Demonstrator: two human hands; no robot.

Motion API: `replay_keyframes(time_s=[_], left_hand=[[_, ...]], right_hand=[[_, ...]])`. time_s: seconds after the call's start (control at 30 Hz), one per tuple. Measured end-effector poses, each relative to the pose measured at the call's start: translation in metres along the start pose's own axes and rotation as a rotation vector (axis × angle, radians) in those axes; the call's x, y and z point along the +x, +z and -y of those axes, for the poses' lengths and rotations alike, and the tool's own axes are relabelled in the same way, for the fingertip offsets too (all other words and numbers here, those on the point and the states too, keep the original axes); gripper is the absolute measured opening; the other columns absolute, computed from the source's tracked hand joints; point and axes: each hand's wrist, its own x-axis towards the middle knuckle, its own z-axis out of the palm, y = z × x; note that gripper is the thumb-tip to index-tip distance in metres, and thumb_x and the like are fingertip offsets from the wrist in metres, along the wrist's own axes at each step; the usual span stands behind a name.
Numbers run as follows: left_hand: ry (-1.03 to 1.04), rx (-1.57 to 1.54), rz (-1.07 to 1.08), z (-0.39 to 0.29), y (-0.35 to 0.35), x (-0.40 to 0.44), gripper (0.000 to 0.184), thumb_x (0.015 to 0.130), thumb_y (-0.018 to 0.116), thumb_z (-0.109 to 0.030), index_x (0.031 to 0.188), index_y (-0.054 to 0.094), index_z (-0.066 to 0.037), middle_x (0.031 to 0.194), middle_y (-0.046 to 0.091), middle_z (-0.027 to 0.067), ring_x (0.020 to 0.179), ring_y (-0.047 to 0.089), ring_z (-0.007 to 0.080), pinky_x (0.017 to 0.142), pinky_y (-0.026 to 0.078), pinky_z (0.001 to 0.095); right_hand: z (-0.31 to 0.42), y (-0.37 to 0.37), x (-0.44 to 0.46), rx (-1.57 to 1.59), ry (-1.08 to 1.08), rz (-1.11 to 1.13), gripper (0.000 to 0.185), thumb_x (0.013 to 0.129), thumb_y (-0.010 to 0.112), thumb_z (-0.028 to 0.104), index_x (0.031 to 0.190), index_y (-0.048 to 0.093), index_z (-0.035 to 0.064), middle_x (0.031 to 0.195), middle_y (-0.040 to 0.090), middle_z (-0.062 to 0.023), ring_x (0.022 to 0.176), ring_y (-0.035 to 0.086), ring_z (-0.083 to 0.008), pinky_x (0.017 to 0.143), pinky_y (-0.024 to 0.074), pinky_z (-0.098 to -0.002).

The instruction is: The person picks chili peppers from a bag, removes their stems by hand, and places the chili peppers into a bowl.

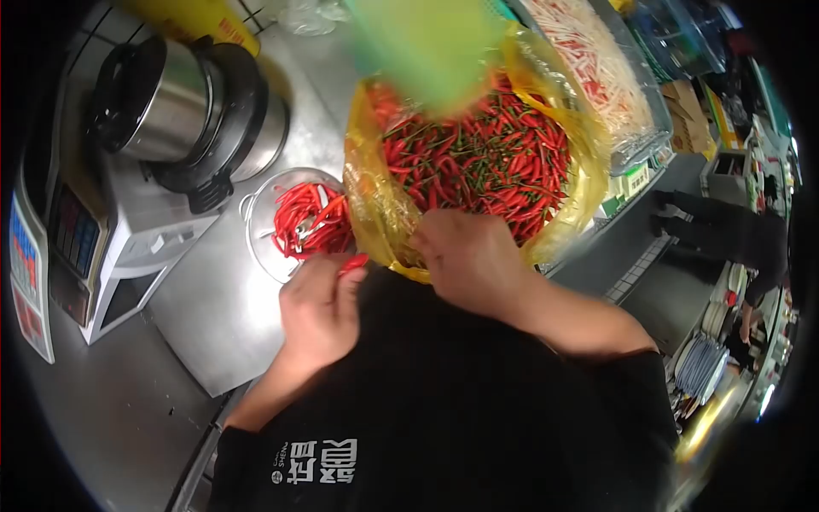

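The left hand (pixel 320 309) has its fingers closed on a red chilli (pixel 352 264), likely light, smooth and bruisable, best pinched mid-body, near the metal bowl (pixel 258 235), while the right hand (pixel 478 260) curls at the yellow bag (pixel 368 205), its grip unclear.

Two hands showed: left hand (pixel 320 311), right hand (pixel 473 256). One red chili (pixel 353 264) was in left grip. One metal bowl (pixel 249 232) sat just beyond left grip, one yellow bag (pixel 367 218) at right grip. Two chili heaps: one in bowl, one in bag, pieces too crowded to count. One shred-filled tub (pixel 641 128) stood beyond right grip, one person (pixel 751 243) well apart.
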Motion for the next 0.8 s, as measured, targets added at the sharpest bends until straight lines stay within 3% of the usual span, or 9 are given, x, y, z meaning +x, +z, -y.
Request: replay_keyframes(time_s=[0.13, 0.17, 0.2, 0.27, 0.37, 0.43, 0.53, 0.7, 0.8], left_hand=[[-0.254, 0.181, -0.006, 0.022, -0.023, 0.004, 0.030, 0.075, 0.073, 0.002, 0.104, 0.068, -0.002, 0.088, 0.060, 0.0100, 0.058, 0.055, 0.0196, 0.053, 0.045, 0.0309], [-0.300, 0.215, -0.004, 0.026, -0.027, 0.004, 0.040, 0.072, 0.076, 0.002, 0.111, 0.066, -0.004, 0.096, 0.056, 0.0078, 0.053, 0.047, 0.0142, 0.050, 0.041, 0.0288], [-0.297, 0.213, -0.001, 0.030, -0.030, 0.003, 0.040, 0.072, 0.076, 0.002, 0.111, 0.066, -0.004, 0.096, 0.056, 0.0078, 0.053, 0.047, 0.0142, 0.050, 0.041, 0.0288], [-0.271, 0.261, -0.122, 0.034, -0.036, 0.003, 0.044, 0.072, 0.076, 0.001, 0.114, 0.064, -0.003, 0.098, 0.052, 0.0070, 0.051, 0.041, 0.0115, 0.049, 0.037, 0.0276], [-0.153, 0.016, -0.180, 0.036, -0.026, 0.006, 0.026, 0.077, 0.073, 0.002, 0.101, 0.066, 0.001, 0.086, 0.051, 0.0049, 0.055, 0.040, 0.0100, 0.050, 0.034, 0.0238], [-0.096, -0.233, -0.168, 0.037, -0.013, 0.004, 0.009, 0.080, 0.070, 0.004, 0.089, 0.067, 0.002, 0.075, 0.051, 0.0037, 0.060, 0.044, 0.0095, 0.053, 0.034, 0.0226], [-0.192, -0.437, -0.038, 0.017, 0.000, 0.005, 0.008, 0.081, 0.069, 0.005, 0.088, 0.066, 0.002, 0.074, 0.054, 0.0037, 0.062, 0.047, 0.0092, 0.056, 0.038, 0.0229], [-0.109, -0.500, 0.119, 0.000, 0.025, 0.021, 0.007, 0.081, 0.067, 0.006, 0.084, 0.064, 0.001, 0.068, 0.052, 0.0038, 0.060, 0.047, 0.0121, 0.056, 0.038, 0.0256], [-0.101, -0.468, 0.169, -0.010, 0.029, 0.031, 0.008, 0.080, 0.067, 0.006, 0.084, 0.065, 0.000, 0.065, 0.051, 0.0038, 0.060, 0.047, 0.0128, 0.056, 0.038, 0.0267]], right_hand=[[-0.054, -0.032, -0.002, -0.020, 0.203, -0.155, 0.011, 0.092, 0.057, 0.005, 0.100, 0.063, 0.0022, 0.069, 0.062, -0.0142, 0.062, 0.061, -0.0225, 0.058, 0.0478, -0.0358], [-0.070, -0.046, 0.001, 0.024, 0.462, -0.101, 0.012, 0.093, 0.054, 0.004, 0.101, 0.062, 0.0020, 0.070, 0.062, -0.0138, 0.066, 0.063, -0.0209, 0.060, 0.0485, -0.0337], [-0.095, -0.055, 0.001, -0.025, 0.497, -0.118, 0.014, 0.094, 0.051, 0.005, 0.102, 0.061, 0.0015, 0.072, 0.062, -0.0138, 0.070, 0.063, -0.0209, 0.064, 0.0488, -0.0330], [-0.150, -0.066, 0.000, -0.065, 0.613, -0.133, 0.017, 0.091, 0.051, 0.012, 0.095, 0.064, 0.0010, 0.076, 0.065, -0.0198, 0.075, 0.065, -0.0358, 0.073, 0.0497, -0.0426], [-0.197, -0.078, 0.013, -0.071, 0.660, -0.168, 0.020, 0.092, 0.052, 0.017, 0.095, 0.064, 0.0012, 0.080, 0.066, -0.0209, 0.081, 0.065, -0.0375, 0.076, 0.0491, -0.0434], [-0.199, -0.085, 0.025, -0.275, 0.685, -0.185, 0.021, 0.091, 0.055, 0.020, 0.095, 0.065, 0.0019, 0.085, 0.068, -0.0216, 0.084, 0.065, -0.0383, 0.077, 0.0499, -0.0450], [-0.179, -0.074, 0.028, -0.376, 0.470, -0.063, 0.024, 0.090, 0.060, 0.023, 0.103, 0.064, 0.0030, 0.090, 0.068, -0.0218, 0.085, 0.064, -0.0391, 0.078, 0.0493, -0.0463], [-0.167, -0.064, 0.039, -0.662, 0.563, 0.041, 0.022, 0.087, 0.063, 0.027, 0.095, 0.063, 0.0063, 0.086, 0.068, -0.0186, 0.081, 0.065, -0.0385, 0.072, 0.0521, -0.0481], [-0.173, -0.063, 0.028, -0.574, 0.606, 0.057, 0.022, 0.088, 0.061, 0.027, 0.090, 0.061, 0.0050, 0.084, 0.068, -0.0191, 0.081, 0.065, -0.0383, 0.072, 0.0522, -0.0477]])
